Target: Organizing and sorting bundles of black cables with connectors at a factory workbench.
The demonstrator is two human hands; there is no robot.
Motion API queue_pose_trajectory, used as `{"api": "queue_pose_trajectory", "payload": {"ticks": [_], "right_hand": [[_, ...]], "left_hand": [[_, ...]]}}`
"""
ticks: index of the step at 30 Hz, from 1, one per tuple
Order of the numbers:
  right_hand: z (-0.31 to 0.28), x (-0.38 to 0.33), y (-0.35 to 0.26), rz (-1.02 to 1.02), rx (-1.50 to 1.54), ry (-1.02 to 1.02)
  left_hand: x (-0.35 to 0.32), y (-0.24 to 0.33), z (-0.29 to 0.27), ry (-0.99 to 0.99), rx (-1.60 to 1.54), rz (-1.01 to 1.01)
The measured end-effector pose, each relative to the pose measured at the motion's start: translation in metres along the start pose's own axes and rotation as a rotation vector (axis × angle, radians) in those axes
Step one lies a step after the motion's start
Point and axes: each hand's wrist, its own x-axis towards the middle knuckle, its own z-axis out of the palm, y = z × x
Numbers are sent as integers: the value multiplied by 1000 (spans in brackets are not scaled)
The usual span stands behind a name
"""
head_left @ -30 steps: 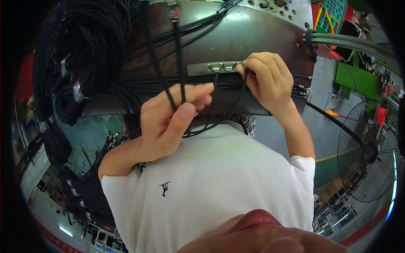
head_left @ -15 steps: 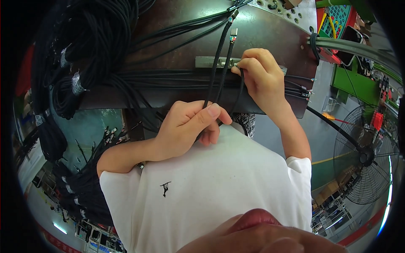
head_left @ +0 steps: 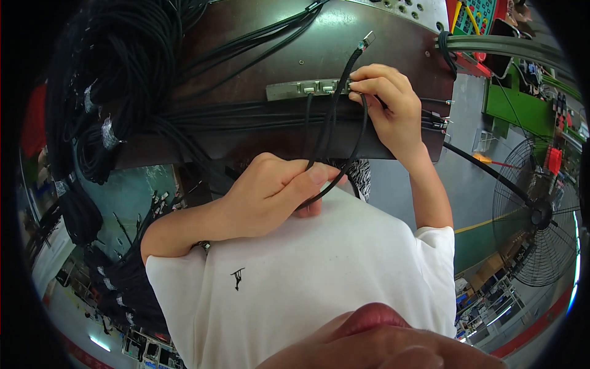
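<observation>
My left hand [head_left: 276,194] is closed around black cables, with lengths of them looping up between thumb and fingers. One black cable [head_left: 335,101] rises from it to a bare metal plug [head_left: 367,42] with coloured wires showing behind it. My right hand [head_left: 388,101] pinches the end of another black cable at the right part of a slotted metal bar [head_left: 284,91]; the fingers hide that plug. Further left on the bar, metal plugs [head_left: 309,90] sit in slots, and a cable hangs down from one.
A thick heap of black cables [head_left: 132,55] covers the brown table's left side. Several cables [head_left: 233,117] lie along its front edge. A perforated metal plate [head_left: 409,7] is at the back. To the right stand a black fan [head_left: 538,212] and green equipment [head_left: 519,117].
Two loose plug ends stood up above the bar; now one does, leaning right. My right hand holds a different cable at the bar, which now curves down to my left hand. The view has shifted slightly.
</observation>
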Motion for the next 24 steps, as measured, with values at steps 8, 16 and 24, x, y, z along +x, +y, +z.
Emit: {"api": "queue_pose_trajectory", "payload": {"ticks": [8,16,24], "right_hand": [[-10,7,-2,293,295,-149],[-10,9,-14,255,114,-114],[-8,-1,-11,9,-233,221]], "left_hand": [[6,-3,3,-13,-45,-95],[8,-4,7,42,-48,-95],[20,5,6,-37,-29,-175]]}}
